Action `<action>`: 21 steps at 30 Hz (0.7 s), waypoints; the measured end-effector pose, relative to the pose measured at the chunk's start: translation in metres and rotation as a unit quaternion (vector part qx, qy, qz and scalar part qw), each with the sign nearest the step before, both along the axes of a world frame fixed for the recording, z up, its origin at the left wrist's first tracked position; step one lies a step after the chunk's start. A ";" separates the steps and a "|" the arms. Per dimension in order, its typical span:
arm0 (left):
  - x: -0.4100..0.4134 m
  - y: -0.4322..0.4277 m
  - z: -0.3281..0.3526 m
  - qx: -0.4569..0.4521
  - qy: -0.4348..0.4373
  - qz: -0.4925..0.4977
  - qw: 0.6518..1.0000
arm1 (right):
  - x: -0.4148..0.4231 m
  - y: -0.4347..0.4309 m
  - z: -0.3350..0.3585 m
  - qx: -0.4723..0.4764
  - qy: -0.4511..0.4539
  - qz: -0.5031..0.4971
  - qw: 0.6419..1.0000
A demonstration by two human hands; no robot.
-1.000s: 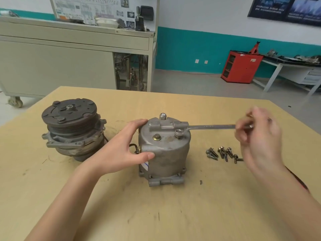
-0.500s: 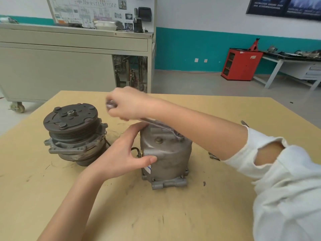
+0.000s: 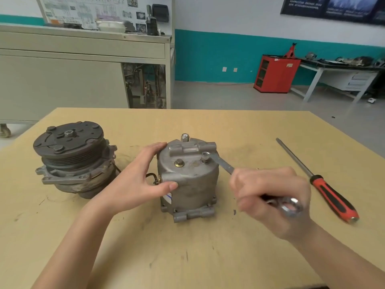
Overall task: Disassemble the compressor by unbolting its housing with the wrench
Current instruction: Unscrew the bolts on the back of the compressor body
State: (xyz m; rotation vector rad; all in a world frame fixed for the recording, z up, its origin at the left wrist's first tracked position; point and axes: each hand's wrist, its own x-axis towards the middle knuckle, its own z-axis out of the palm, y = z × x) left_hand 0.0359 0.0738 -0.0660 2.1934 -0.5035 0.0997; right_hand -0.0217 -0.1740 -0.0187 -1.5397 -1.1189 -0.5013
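Note:
The grey compressor housing [image 3: 191, 182] stands upright mid-table. My left hand [image 3: 143, 180] clasps its left side, fingers over the top edge and thumb on the front. A steel wrench [image 3: 224, 164] has one end on the raised bolt [image 3: 205, 157] at the top right of the housing. Its handle runs down to the right into my right hand [image 3: 268, 195], which is closed around it. The wrench's ring end [image 3: 290, 207] sticks out past my fingers. A second bolt [image 3: 185, 137] stands at the housing's back edge.
The clutch and pulley half of the compressor [image 3: 73, 155] sits to the left on the wooden table [image 3: 187, 257]. A red-handled screwdriver [image 3: 325, 186] lies on the right. A grey cabinet [image 3: 62, 80] stands behind the table.
My right hand swung the wrench from the far left over the housing around to the near right. The screwdriver has come into view on the right. The left hand kept its hold.

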 end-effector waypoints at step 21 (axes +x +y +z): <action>-0.001 -0.002 -0.001 -0.005 -0.014 -0.002 1.000 | 0.095 -0.016 0.015 0.347 0.564 -0.041 0.748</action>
